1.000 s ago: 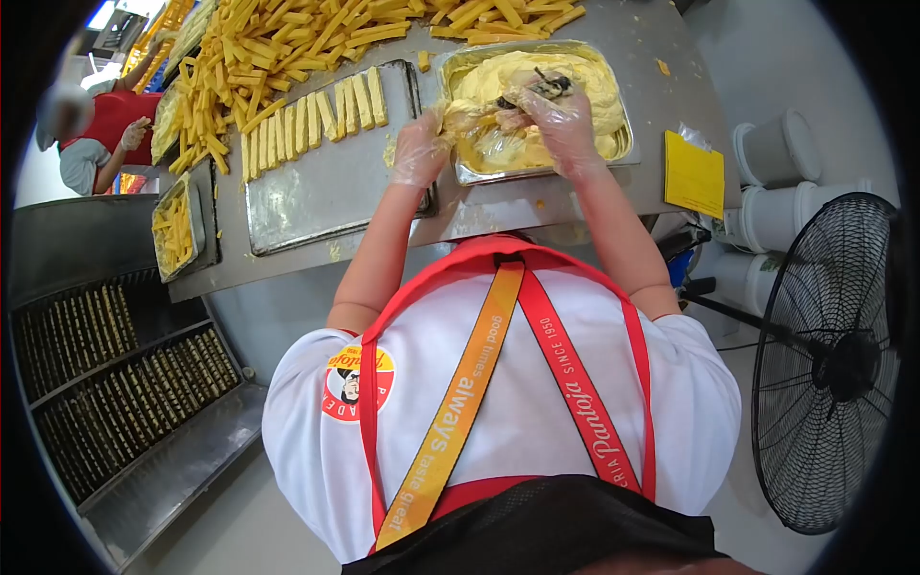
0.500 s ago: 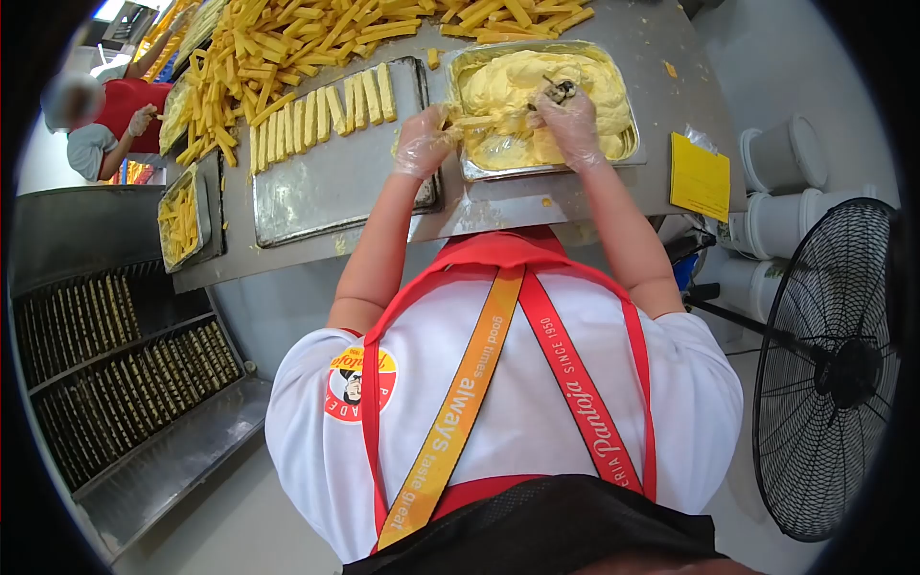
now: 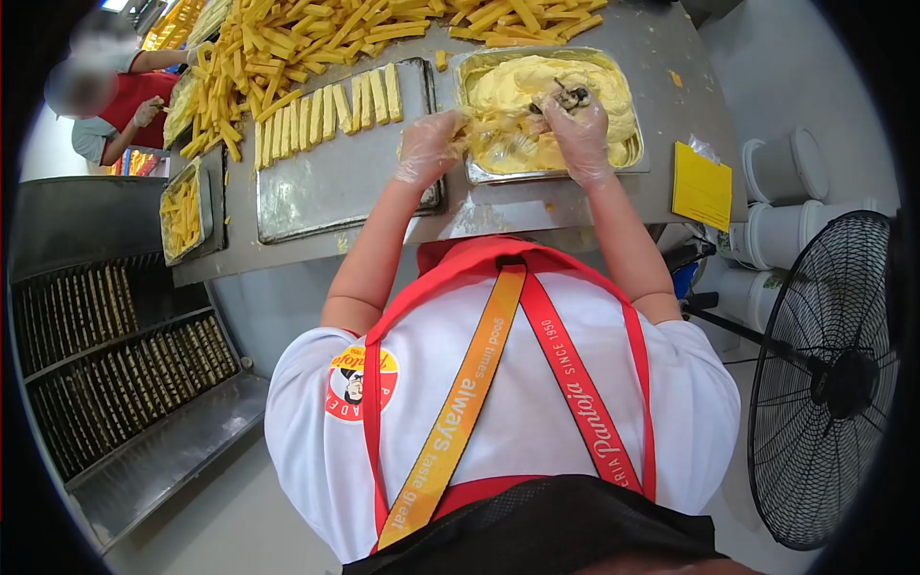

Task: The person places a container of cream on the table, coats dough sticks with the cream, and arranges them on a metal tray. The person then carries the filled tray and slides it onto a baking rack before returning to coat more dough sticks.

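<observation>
My left hand (image 3: pixel 429 149) pinches a yellow stick (image 3: pixel 484 124) over the pan (image 3: pixel 517 176), between hands; right hand (image 3: pixel 581 142) grips a dark tool (image 3: pixel 573 97). I'd support the stick level, spread cream (image 3: pixel 537 77) lightly; pressing could snap it.

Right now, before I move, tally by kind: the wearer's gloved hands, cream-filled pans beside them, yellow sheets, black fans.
Gloved left hand and right hand: 2
Cream-filled pan: 1
Yellow sheet: 1
Black fan: 1
Total: 5
</observation>
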Action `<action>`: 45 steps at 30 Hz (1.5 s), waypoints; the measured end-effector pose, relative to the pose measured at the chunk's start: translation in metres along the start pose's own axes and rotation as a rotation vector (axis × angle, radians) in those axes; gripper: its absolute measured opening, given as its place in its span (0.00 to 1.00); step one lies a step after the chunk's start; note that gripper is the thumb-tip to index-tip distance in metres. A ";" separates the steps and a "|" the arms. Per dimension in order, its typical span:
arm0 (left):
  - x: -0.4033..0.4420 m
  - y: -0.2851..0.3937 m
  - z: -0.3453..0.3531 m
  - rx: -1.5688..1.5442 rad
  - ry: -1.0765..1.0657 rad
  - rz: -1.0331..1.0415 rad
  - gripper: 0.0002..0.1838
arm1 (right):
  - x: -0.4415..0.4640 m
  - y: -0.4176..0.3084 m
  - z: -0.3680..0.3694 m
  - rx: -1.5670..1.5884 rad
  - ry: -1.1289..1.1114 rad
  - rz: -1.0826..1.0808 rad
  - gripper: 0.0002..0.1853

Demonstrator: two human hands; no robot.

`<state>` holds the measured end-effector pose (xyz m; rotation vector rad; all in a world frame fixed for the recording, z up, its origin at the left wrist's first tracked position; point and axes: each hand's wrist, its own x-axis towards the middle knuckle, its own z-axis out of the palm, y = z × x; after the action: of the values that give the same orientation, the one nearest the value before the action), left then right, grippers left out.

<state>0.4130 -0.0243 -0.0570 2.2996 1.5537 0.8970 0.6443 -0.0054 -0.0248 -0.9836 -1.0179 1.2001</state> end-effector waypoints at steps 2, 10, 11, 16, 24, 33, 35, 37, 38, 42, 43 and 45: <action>-0.003 -0.002 -0.004 0.089 -0.020 0.209 0.07 | 0.004 -0.007 0.000 0.061 -0.083 0.074 0.08; -0.020 -0.012 -0.016 0.130 0.234 0.001 0.07 | 0.015 -0.003 -0.017 -0.458 0.025 0.098 0.09; -0.022 -0.013 -0.022 0.145 0.320 -0.127 0.08 | 0.009 -0.005 -0.016 -0.418 0.029 0.070 0.09; -0.013 -0.071 0.005 0.184 0.490 -0.248 0.09 | 0.010 0.018 -0.025 -0.365 0.005 0.032 0.08; -0.007 -0.124 0.051 0.486 0.150 -0.479 0.17 | -0.004 0.005 -0.015 -0.656 -0.019 -0.081 0.08; -0.014 -0.164 -0.049 0.331 0.466 -0.676 0.31 | 0.011 0.018 -0.030 -0.579 -0.210 0.110 0.06; -0.036 -0.292 -0.065 0.819 0.491 -0.509 0.24 | 0.011 0.025 -0.030 -0.911 -0.218 -0.337 0.07; -0.034 -0.356 -0.096 1.057 0.275 -0.749 0.18 | 0.001 0.021 -0.021 -1.038 -0.328 -0.548 0.07; -0.037 -0.366 -0.113 0.911 0.274 -0.731 0.16 | -0.012 0.012 -0.014 -1.008 -0.442 -0.525 0.07; -0.030 -0.356 -0.155 0.735 0.030 -0.789 0.15 | -0.009 0.004 -0.005 -0.433 -0.313 0.327 0.07; -0.031 -0.366 -0.154 0.692 0.004 -0.791 0.15 | 0.005 0.010 -0.013 -0.512 -0.226 0.252 0.07; -0.025 -0.369 -0.153 0.624 -0.021 -0.816 0.15 | 0.013 0.011 -0.022 -0.862 -0.162 0.088 0.06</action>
<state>0.0343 0.0835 -0.1303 1.6213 2.7115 0.1794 0.6641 0.0075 -0.0405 -1.6178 -1.6958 0.9087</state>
